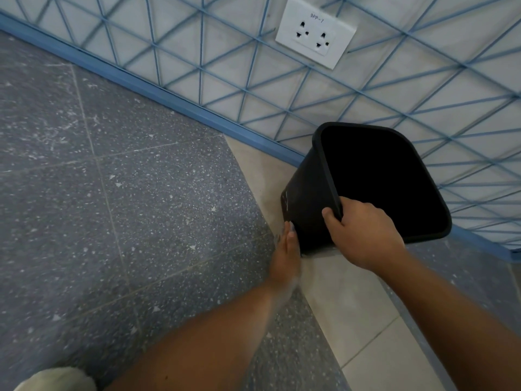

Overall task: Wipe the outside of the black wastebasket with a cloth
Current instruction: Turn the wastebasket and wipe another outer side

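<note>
Wastebasket [310,193] one, tilted; right hand [363,232] grips rim, left hand [287,249] touches side.

Speckled grey floor [141,193], blue-latticed wall [394,94], socket [315,33].

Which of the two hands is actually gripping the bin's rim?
The right hand: its thumb and fingers curl over the near rim of the bin. The left hand lies flat against the bin's outer side.

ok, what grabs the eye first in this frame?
The black wastebasket, tilted against the blue-gridded wall at right, its dark opening facing the camera. The right hand grips its near rim, while the left hand lies flat against its lower side. A white double socket sits on the wall above.
</note>
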Demonstrator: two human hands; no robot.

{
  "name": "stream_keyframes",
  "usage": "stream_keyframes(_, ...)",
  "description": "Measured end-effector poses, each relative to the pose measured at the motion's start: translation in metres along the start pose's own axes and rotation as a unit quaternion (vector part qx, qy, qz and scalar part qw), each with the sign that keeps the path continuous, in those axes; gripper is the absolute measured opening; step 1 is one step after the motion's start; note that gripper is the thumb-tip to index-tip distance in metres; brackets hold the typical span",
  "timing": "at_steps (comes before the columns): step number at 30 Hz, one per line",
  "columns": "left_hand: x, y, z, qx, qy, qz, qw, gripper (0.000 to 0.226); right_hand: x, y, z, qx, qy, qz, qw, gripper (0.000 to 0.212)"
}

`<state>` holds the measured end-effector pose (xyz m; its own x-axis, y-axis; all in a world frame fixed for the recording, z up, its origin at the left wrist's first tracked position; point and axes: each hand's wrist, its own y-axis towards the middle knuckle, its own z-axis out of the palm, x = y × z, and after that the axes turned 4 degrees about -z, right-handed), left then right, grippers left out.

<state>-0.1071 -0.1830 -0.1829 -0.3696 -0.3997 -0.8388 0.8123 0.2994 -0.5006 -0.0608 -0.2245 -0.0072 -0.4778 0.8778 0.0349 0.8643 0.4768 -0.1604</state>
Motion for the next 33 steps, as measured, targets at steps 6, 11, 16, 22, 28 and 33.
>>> stream_keyframes(6,-0.009,0.025,-0.029,-0.066,-0.182,-0.1,0.976,0.05,-0.002,-0.002,-0.003,0.028,0.008,-0.013,0.999,0.027)
stream_keyframes(11,-0.055,0.033,-0.05,-0.103,-0.181,-0.019,0.978,0.054,-0.004,-0.004,-0.004,0.033,0.008,-0.01,0.999,0.027)
stream_keyframes(16,-0.086,0.035,-0.021,0.005,-0.186,0.071,0.98,0.067,-0.005,-0.007,-0.003,0.021,-0.005,-0.009,1.0,0.03)
stream_keyframes(22,-0.087,0.042,0.007,-0.02,-0.127,0.065,0.99,0.065,-0.008,-0.005,-0.003,0.034,0.004,-0.029,0.999,0.025)
stream_keyframes(28,-0.074,0.06,0.007,-0.04,0.061,-0.042,0.996,0.059,-0.011,-0.002,-0.003,0.035,0.006,-0.033,0.999,0.02)
stream_keyframes(33,-0.07,0.052,0.014,-0.023,-0.04,-0.005,0.999,0.086,-0.014,-0.004,-0.003,0.037,0.013,-0.044,0.998,0.021)
